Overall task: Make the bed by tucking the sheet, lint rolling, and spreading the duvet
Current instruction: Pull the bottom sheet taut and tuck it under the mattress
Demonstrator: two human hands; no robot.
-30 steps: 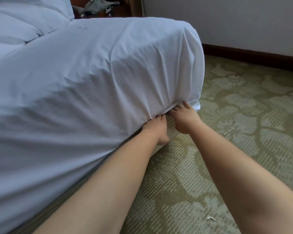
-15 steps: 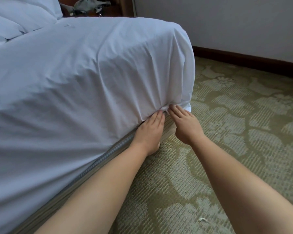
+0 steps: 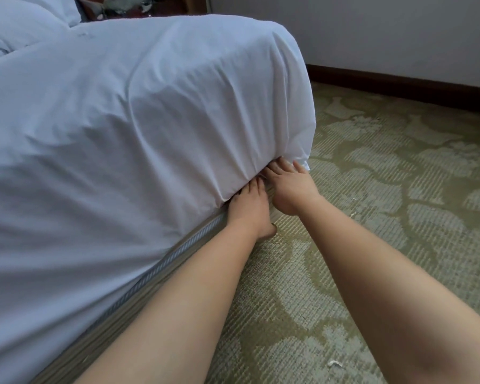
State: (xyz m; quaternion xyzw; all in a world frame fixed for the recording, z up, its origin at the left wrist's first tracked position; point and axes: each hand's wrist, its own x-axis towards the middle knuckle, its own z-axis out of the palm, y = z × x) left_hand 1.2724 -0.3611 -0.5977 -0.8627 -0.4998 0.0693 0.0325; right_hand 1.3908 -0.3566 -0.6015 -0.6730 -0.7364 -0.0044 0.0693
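View from above, looking down along two bare forearms reaching to the corner of a bed. A white sheet (image 3: 139, 128) covers the mattress and drapes down over its corner and side. The left hand (image 3: 248, 209) lies flat, straight fingers pressed under the sheet's lower edge where it meets the striped bed base (image 3: 161, 268). The right hand (image 3: 290, 187), just beside it, also has extended fingers touching the sheet's hem at the corner. Neither hand is clenched. White pillows (image 3: 20, 26) sit at far left. Patterned green carpet (image 3: 385, 167) covers the floor.
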